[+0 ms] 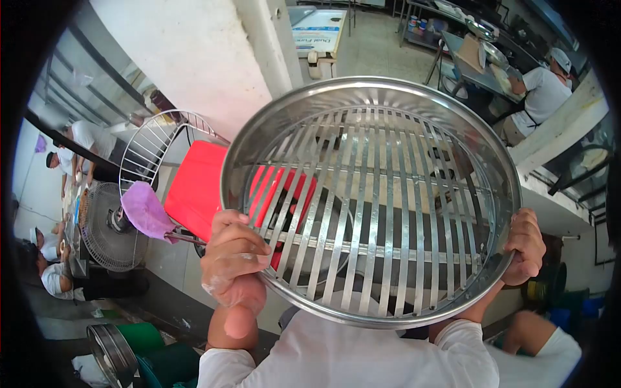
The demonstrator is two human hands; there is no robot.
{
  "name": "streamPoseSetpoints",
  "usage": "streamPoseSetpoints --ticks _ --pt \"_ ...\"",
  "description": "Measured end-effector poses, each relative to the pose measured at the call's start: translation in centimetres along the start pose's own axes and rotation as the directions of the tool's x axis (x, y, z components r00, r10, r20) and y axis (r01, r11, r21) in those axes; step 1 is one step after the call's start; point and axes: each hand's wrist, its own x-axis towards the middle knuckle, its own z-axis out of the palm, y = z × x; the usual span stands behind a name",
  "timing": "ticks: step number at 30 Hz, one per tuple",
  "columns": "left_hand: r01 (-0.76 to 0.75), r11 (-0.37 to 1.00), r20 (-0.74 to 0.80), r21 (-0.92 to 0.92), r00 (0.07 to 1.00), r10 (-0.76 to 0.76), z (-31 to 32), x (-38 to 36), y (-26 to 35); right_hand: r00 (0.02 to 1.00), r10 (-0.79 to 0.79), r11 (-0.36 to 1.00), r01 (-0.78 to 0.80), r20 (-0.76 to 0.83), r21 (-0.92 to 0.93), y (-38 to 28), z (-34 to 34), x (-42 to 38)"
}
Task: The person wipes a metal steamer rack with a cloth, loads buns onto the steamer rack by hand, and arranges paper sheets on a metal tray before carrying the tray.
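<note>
A large round steel steamer tray with a slatted bottom is held up in front of my chest and takes up the middle of the view. My left hand grips its rim at the lower left, fingers curled over the edge and whitish smears on the skin. On the opposite side, my right hand is closed around the rim. Through the gaps between the slats, parts of a red chair and the floor show.
Left of the tray stand a red chair, a wire rack with a purple cloth, and a fan. Steel rings and green bins sit lower left. Co-workers are around; a bent arm is close at right.
</note>
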Motion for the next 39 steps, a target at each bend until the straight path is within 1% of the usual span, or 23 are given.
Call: streamPoseSetpoints --ticks 7,9,11,13,14,16,17,18,19,20,22,24,26,27,28,29,30,33,34,36,37,38,39 --pt "0.016 0.997 -0.002 -0.077 1.0 -0.016 -0.2 0.5 -4.2 0.999 0.039 0.997 -0.037 0.026 -0.071 1.1 2.2 1.8" --pt "0.026 0.996 -0.054 -0.085 0.998 -0.03 -0.7 0.0 -5.3 0.998 -0.023 0.999 0.026 0.058 -0.047 1.5 2.2 2.3" --pt "0.046 0.997 -0.156 -0.06 0.986 -0.055 -0.5 -0.3 -6.4 0.991 -0.016 0.997 0.025 0.13 -0.069 2.4 1.8 2.9" --pt "-0.011 1.0 -0.052 -0.023 0.999 0.01 0.3 -0.6 -7.8 0.98 0.024 0.96 0.033 0.199 -0.276 5.1 -0.4 1.3" --pt "-0.006 1.0 -0.019 0.007 1.0 0.006 0.8 -0.1 -8.3 0.96 0.124 0.944 -0.036 0.251 -0.329 7.2 -2.1 0.1" --pt "0.012 0.998 0.016 0.064 1.0 -0.013 2.8 0.3 -9.7 0.896 0.061 0.997 -0.037 0.44 -0.064 13.1 -3.6 -0.1" --pt "-0.001 0.998 0.026 0.06 1.0 -0.001 3.8 0.7 -11.3 0.914 0.122 0.985 -0.064 0.386 -0.16 21.9 -8.0 -4.3" --pt "0.018 0.995 0.022 0.099 1.0 -0.02 4.6 1.1 -12.9 0.946 0.089 0.974 -0.018 0.312 -0.225 23.0 -6.0 -2.9" --pt "0.044 0.993 0.024 0.114 0.999 -0.047 9.8 1.0 -13.7 0.961 0.054 0.972 0.011 0.27 -0.233 25.4 -5.0 -2.0" --pt "0.06 0.986 0.022 0.159 0.998 -0.064 12.3 0.6 -15.1 0.97 0.038 0.969 0.024 0.242 -0.247 27.6 -4.1 -1.9" --pt "0.138 0.983 -0.026 0.12 0.99 -0.136 15.9 0.6 -18.0 0.981 0.007 0.96 0.048 0.195 -0.276 31.8 -3.3 -1.6" --pt "0.216 0.969 -0.056 0.123 0.976 -0.211 18.3 0.6 -20.0 0.984 -0.086 0.941 0.131 0.154 -0.311 34.3 -2.0 -0.2" --pt "0.302 0.95 -0.095 0.074 0.951 -0.295 19.5 1.3 -21.1 0.971 -0.202 0.924 0.233 0.13 -0.303 31.9 1.3 3.4" --pt "0.292 0.952 -0.097 0.088 0.954 -0.284 20.0 1.8 -21.4 0.971 -0.21 0.926 0.236 0.118 -0.294 32.9 1.2 3.7" --pt "0.332 0.941 -0.091 0.071 0.941 -0.326 20.4 2.0 -21.7 0.989 -0.056 0.973 0.085 0.138 -0.213 33.5 1.0 3.9" --pt "0.377 0.925 -0.086 0.052 0.924 -0.372 20.5 2.2 -22.0 0.979 0.098 0.988 -0.074 0.178 -0.135 34.1 1.0 4.1" --pt "0.381 0.92 -0.054 0.091 0.924 -0.378 20.4 2.3 -22.4 0.973 -0.039 0.995 0.058 0.226 -0.08 35.2 1.2 5.1" --pt "0.449 0.893 0.021 0.039 0.893 -0.45 19.0 2.6 -22.9 0.976 -0.096 0.989 0.116 0.195 -0.095 35.3 3.6 6.3" --pt "0.444 0.895 0.007 0.044 0.896 -0.445 17.9 2.5 -23.1 0.925 -0.055 0.976 0.129 0.375 -0.175 34.1 3.7 7.4" --pt "0.382 0.902 0.013 0.203 0.92 -0.393 15.1 1.5 -23.1 0.93 -0.059 0.979 0.125 0.363 -0.161 32.9 5.7 7.9" --pt "0.442 0.867 -0.058 0.229 0.896 -0.441 13.2 0.8 -22.5 0.936 -0.048 0.982 0.108 0.348 -0.157 32.5 6.7 8.2" --pt "0.499 0.83 -0.129 0.251 0.867 -0.482 10.8 -0.1 -21.8 0.913 -0.137 0.965 0.21 0.385 -0.154 32.2 7.6 8.6" --pt "0.539 0.774 -0.237 0.331 0.842 -0.485 8.0 -1.4 -21.7 0.909 -0.15 0.964 0.223 0.389 -0.148 32.9 7.5 8.3"
